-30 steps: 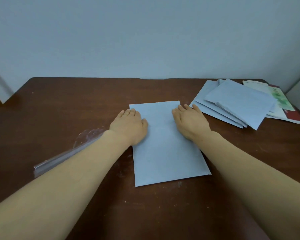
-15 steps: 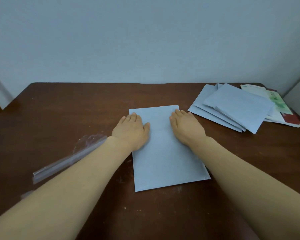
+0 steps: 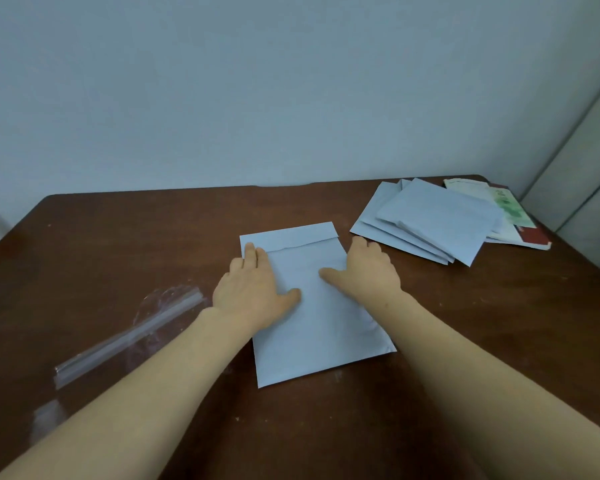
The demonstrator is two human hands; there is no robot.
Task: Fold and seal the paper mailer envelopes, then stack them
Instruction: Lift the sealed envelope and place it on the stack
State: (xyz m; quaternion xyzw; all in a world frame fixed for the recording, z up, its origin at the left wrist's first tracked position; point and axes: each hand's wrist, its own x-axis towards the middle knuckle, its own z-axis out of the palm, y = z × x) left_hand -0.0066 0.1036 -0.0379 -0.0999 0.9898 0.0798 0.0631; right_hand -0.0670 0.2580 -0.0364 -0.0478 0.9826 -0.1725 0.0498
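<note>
Pressing both flat, spread palms, left hand (image 3: 252,294) and right hand (image 3: 368,271), on the mailer (image 3: 319,327), you should crease its far flap (image 3: 291,235) squarely.

Looks like a plain room at home or a small office set up as a packing spot. Bare pale wall (image 3: 291,91) right behind a dark brown wooden tabletop (image 3: 136,237), scuffed and marked. Beyond the right grip (image 3: 364,271), a loose stack of pale mailer envelopes (image 3: 430,223) and printed booklets (image 3: 510,216). Left of the left grip (image 3: 253,289), crumpled clear plastic packaging (image 3: 136,330). Nothing industrial in sight.
</note>
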